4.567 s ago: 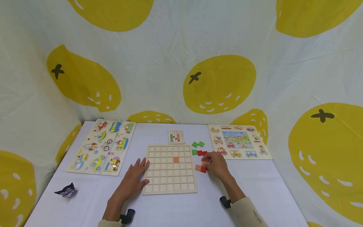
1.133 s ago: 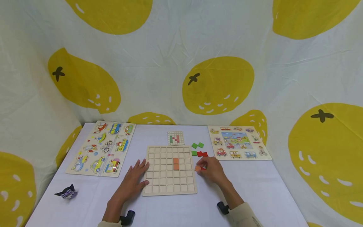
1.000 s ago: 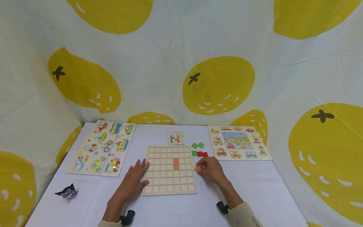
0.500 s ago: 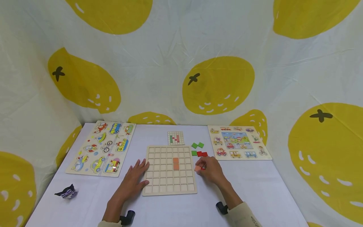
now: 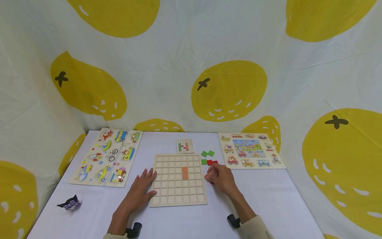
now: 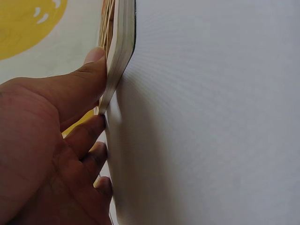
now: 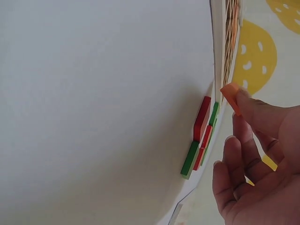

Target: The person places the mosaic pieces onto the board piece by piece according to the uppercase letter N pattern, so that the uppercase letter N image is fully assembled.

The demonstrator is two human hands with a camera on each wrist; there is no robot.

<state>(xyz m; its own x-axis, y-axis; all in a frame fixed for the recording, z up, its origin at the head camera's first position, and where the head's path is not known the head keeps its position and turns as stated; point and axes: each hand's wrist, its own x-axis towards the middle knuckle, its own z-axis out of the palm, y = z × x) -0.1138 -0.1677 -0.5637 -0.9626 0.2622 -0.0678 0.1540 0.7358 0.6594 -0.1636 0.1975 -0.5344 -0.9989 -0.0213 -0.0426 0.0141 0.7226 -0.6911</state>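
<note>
Head: 2 orange tiles (image 5: 185, 170) are sitting in the grid board (image 5: 171, 192), 3 green tiles (image 5: 204, 162) lying at 2 o'clock. Left wrist: left hand (image 6: 49, 136) touching board's 9 o'clock, fingers apart. Right wrist: right hand (image 7: 269, 187) pinching third orange tile (image 7: 231, 97), board's 3 o'clock.

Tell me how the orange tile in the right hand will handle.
The orange tile is probably stiff: pinched in the right hand, it shows no bend. Small and thin, it's likely light. Flat-faced, it should slide, not roll.

Grid board (image 5: 178, 191), lower centre: matt wood
Tablecloth (image 5: 274, 199), bottom: smooth, matt
Backdrop (image 5: 167, 86), top: creased, faintly glossy
</note>
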